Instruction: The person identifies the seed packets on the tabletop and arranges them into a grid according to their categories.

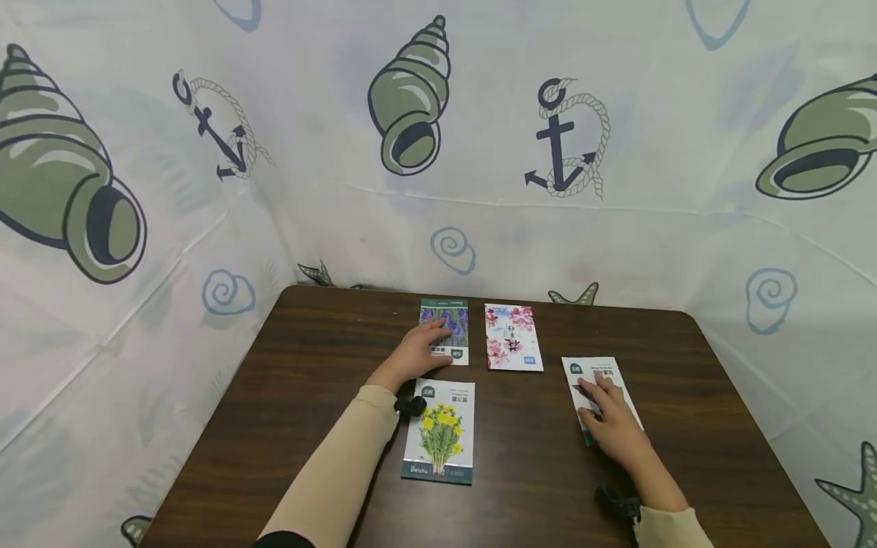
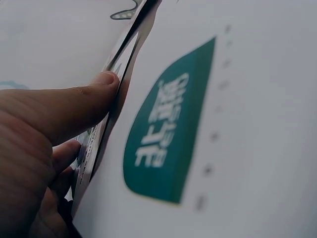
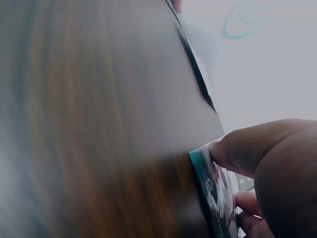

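Observation:
My left hand lies over a seed packet with purple flowers, its fingers and thumb spread across the front and covering part of it. Under my left wrist is a seed packet with yellow flowers; its green label looms close in the left wrist view. On the right side, my right hand rests on a white seed packet with a green label, hiding most of its picture. In the right wrist view, the thumb touches the packet's face near its teal end.
A packet with pink blossoms lies between the hands, right of the purple-flower packet. All of them lie on a dark brown wooden table with rounded far corners. Behind it hangs a white cloth printed with shells and anchors.

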Demonstrator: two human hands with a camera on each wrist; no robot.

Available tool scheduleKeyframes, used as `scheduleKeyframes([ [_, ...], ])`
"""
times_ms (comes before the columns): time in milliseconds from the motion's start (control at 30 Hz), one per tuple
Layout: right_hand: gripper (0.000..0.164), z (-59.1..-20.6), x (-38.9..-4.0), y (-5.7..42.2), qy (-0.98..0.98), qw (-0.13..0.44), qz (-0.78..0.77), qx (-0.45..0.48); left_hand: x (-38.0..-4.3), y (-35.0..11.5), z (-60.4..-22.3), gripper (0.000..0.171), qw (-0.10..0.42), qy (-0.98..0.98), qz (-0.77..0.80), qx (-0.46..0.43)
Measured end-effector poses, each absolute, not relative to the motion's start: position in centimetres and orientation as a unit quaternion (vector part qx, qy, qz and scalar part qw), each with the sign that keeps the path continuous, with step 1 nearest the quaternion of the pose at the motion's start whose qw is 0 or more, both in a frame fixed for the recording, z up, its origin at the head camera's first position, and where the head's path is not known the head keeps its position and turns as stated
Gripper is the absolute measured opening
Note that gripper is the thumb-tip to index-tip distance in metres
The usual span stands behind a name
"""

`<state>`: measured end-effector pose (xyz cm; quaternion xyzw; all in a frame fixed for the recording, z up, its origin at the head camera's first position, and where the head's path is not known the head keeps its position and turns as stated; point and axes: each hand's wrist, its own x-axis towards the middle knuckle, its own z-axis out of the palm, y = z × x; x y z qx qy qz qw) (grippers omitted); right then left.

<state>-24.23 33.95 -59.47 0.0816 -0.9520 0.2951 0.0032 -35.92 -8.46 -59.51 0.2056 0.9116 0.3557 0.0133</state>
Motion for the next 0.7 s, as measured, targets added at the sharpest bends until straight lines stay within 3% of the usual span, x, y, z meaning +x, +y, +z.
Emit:
scheduleKeyframes([
  [700,0.065,-58.8,-16.9,28.1,-0.966,-0.01,0.244,0.087,-35.0,-9.4,-59.5,0.072,0.027,0.91,0.345,0.228],
])
